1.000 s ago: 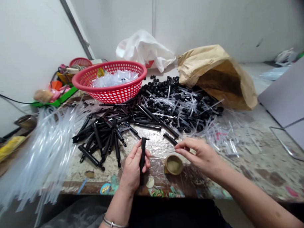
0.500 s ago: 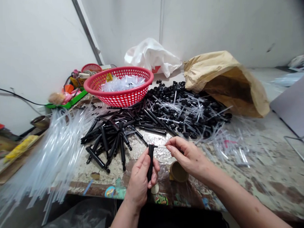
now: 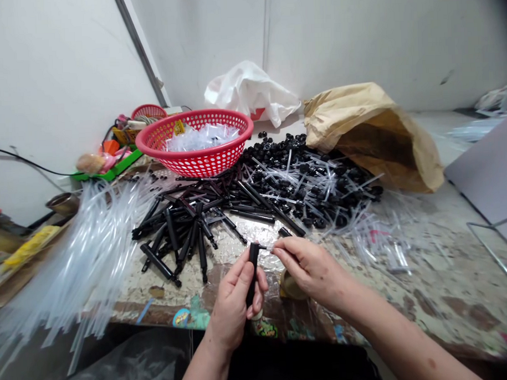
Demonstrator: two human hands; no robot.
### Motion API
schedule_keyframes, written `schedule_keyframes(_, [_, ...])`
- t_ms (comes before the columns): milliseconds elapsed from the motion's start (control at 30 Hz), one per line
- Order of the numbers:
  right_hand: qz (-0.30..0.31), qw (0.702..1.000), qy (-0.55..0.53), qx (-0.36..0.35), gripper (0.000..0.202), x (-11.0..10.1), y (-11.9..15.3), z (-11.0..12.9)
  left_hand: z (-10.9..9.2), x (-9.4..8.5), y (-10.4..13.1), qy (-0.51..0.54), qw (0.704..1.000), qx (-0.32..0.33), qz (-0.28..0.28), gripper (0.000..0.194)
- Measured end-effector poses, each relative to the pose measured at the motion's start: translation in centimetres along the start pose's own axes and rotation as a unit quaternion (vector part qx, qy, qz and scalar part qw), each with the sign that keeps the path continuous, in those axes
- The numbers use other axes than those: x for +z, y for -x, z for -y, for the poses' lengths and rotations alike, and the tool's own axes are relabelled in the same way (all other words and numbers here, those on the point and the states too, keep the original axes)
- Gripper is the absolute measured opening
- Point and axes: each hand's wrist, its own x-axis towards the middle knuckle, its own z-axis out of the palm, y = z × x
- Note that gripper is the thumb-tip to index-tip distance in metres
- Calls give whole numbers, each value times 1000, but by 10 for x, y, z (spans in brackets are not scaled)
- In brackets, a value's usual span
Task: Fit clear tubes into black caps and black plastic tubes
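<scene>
Near the table's front edge, my left hand (image 3: 236, 296) is closed round a black plastic tube-like part (image 3: 253, 273), held nearly upright. From its top a short nozzle sticks out to the right. My right hand (image 3: 308, 265) pinches a thin clear plastic tube (image 3: 267, 247), whose left end meets that nozzle; whether it sits over or against it is too small to tell. Beyond my hands lies a heap of similar black parts (image 3: 192, 236). Short clear tubes (image 3: 292, 180) and black caps (image 3: 277, 150) are piled behind and to the right.
A red perforated basket (image 3: 198, 168) holds clear plastic pieces. Long clear tubes (image 3: 81, 262) hang over the front edge at left. An open brown paper bag (image 3: 338, 112) lies at the back right. A small round cup (image 3: 292, 285) stands beneath my right hand.
My right hand has shifted slightly left, bringing the clear tube closer to the black part. My left hand keeps its hold almost in place. The view has shifted slightly.
</scene>
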Motion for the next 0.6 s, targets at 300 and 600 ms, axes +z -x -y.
schedule_keyframes(300, [-14, 1000, 8, -7, 24, 3, 4, 0, -2, 0, 4, -26, 1000, -13, 2, 46])
schedule_keyframes(600, [-22, 1000, -1, -14, 22, 5, 4, 4, 1, -4, 6, -22, 1000, -6, 0, 45])
